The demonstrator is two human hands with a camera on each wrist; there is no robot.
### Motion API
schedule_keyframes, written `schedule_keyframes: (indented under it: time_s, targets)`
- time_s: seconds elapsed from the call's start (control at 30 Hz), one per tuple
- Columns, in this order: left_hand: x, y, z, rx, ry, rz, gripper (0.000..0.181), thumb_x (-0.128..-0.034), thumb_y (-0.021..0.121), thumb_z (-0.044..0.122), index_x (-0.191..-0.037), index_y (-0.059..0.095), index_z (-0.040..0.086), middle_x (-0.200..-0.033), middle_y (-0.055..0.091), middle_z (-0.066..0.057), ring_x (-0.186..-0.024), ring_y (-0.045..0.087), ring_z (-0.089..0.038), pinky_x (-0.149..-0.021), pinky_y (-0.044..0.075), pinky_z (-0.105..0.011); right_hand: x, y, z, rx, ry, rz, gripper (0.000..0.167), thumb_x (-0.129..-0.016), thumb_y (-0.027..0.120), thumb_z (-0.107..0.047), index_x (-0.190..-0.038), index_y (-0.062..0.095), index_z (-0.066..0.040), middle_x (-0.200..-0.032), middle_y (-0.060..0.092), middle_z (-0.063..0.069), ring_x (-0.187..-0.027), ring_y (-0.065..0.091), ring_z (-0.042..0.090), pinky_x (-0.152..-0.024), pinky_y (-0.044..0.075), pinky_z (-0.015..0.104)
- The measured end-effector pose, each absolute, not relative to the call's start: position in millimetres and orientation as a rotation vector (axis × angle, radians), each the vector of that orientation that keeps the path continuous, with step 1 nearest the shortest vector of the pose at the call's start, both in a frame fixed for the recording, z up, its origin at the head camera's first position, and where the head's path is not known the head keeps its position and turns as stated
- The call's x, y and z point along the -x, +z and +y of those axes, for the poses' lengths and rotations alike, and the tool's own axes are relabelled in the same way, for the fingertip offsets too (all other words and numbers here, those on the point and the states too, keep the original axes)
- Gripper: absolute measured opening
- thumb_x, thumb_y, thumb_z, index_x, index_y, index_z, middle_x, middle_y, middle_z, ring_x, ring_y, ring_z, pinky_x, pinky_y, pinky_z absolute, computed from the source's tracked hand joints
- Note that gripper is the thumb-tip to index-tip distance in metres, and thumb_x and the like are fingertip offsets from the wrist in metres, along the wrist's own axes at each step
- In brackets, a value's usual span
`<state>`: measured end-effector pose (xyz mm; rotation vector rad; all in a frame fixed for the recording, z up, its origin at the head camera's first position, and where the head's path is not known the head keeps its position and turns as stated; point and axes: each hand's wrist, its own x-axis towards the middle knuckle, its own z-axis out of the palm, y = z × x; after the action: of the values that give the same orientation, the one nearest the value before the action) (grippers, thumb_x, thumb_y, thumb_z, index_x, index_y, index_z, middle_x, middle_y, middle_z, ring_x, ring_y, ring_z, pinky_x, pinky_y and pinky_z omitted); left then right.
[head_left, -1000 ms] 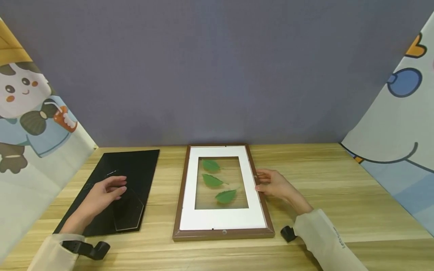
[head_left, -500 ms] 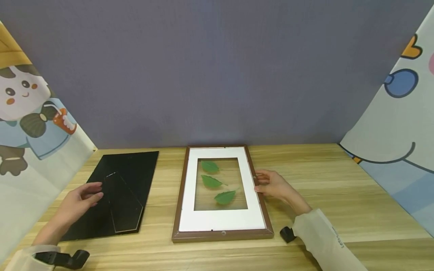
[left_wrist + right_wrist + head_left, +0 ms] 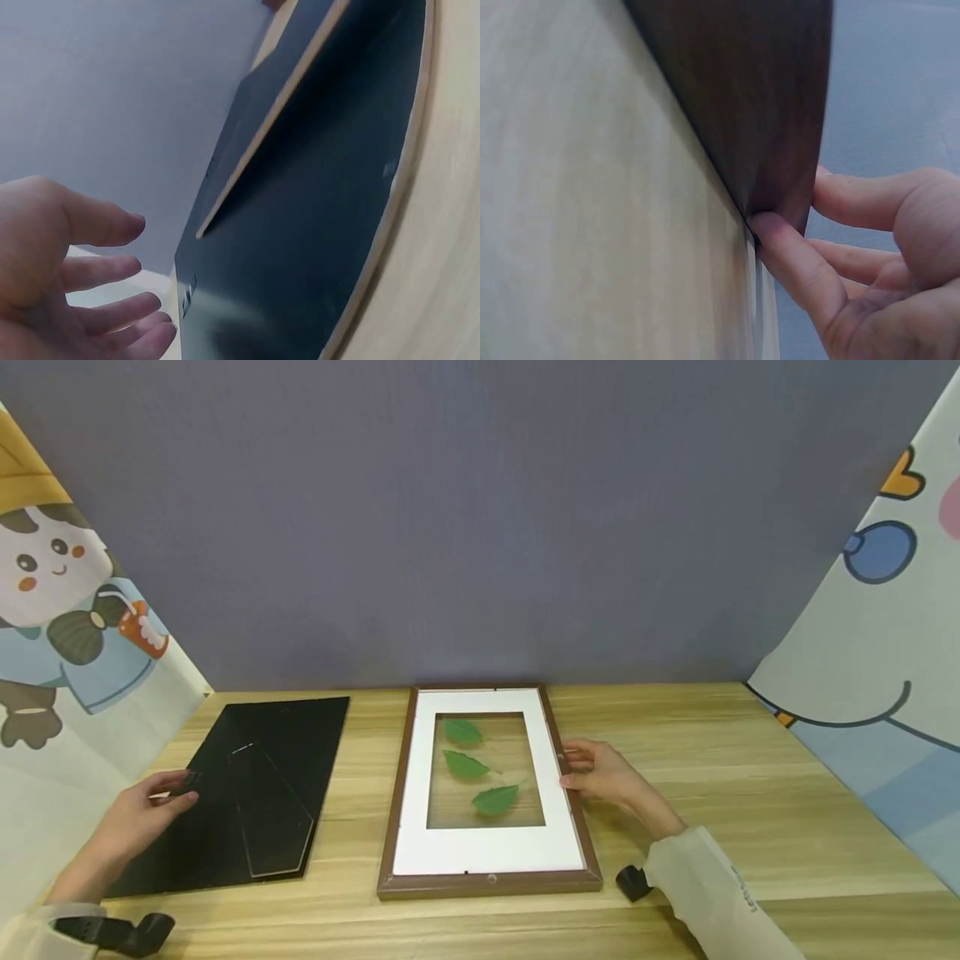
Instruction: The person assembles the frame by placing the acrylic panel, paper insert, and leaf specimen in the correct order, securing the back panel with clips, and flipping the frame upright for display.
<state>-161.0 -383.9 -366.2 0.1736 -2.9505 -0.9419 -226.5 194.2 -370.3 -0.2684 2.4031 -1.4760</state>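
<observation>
A brown picture frame with a white mat lies flat on the wooden table. Inside the mat's opening are 3 green leaves, one above another. My right hand holds the frame's right edge, thumb on top and fingers at the side; the right wrist view shows the frame's side wall between them. Over the left edge of a black backing board is my left hand, thumb and fingers apart, with nothing in its grasp. A stand flap lies on that board, slightly raised in the left wrist view.
The wooden tabletop extends around the frame and board. A grey panel rises along the back edge. Cartoon-printed sheets close off the left side, with another printed sheet on the right.
My left hand has moved left and a little toward me, from above the stand flap to the board's left edge. My right hand keeps its place on the frame.
</observation>
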Motion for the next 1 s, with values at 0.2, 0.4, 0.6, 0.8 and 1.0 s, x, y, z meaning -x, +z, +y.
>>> schedule_keyframes:
  time_s: [0.2,0.4,0.6,0.8,1.0]
  targets:
    - [162,-367,-395,-0.256,-0.990,-3.019,0.059,-0.1001,0.044,0.023,-0.133,0.027,-0.023,-0.133,0.024,-0.050,-0.118,0.035,-0.063,-0.089,0.043,-0.062,226,-371,194,0.274,-1.486,2.398,0.066,-0.087,0.064,0.001,-0.142,0.031,0.011,-0.140,0.036,0.037,-0.127,0.039,0.052,-0.085,0.054,0.048]
    - [167,-367,-402,-0.319,-1.047,-3.095,0.067,-0.1009,0.040,0.030,-0.136,0.019,-0.023,-0.133,0.019,-0.051,-0.119,0.030,-0.064,-0.093,0.038,-0.064,226,-371,195,0.283,-1.482,2.405,0.066,-0.087,0.064,-0.001,-0.142,0.030,0.010,-0.140,0.036,0.037,-0.127,0.039,0.052,-0.085,0.054,0.049]
    - [173,-366,-409,-0.398,-1.123,-3.170,0.075,-0.0999,0.040,0.037,-0.138,0.014,-0.022,-0.135,0.017,-0.050,-0.121,0.026,-0.064,-0.096,0.035,-0.064,225,-371,195,0.278,-1.493,2.397,0.066,-0.087,0.064,0.000,-0.142,0.031,0.010,-0.140,0.036,0.037,-0.127,0.039,0.052,-0.085,0.054,0.049]
    - [176,-367,-411,-0.368,-1.125,-3.180,0.075,-0.0999,0.040,0.038,-0.138,0.015,-0.022,-0.134,0.019,-0.049,-0.121,0.027,-0.063,-0.095,0.036,-0.064,225,-370,195,0.284,-1.490,2.394,0.066,-0.087,0.064,0.000,-0.143,0.030,0.010,-0.140,0.036,0.036,-0.128,0.039,0.052,-0.086,0.054,0.049]
    - [177,-368,-410,-0.390,-1.140,-3.164,0.075,-0.0992,0.042,0.036,-0.138,0.015,-0.022,-0.135,0.019,-0.048,-0.122,0.027,-0.062,-0.097,0.034,-0.064,226,-370,196,0.282,-1.490,2.392,0.066,-0.087,0.064,0.000,-0.143,0.030,0.010,-0.140,0.036,0.036,-0.128,0.038,0.052,-0.086,0.054,0.050]
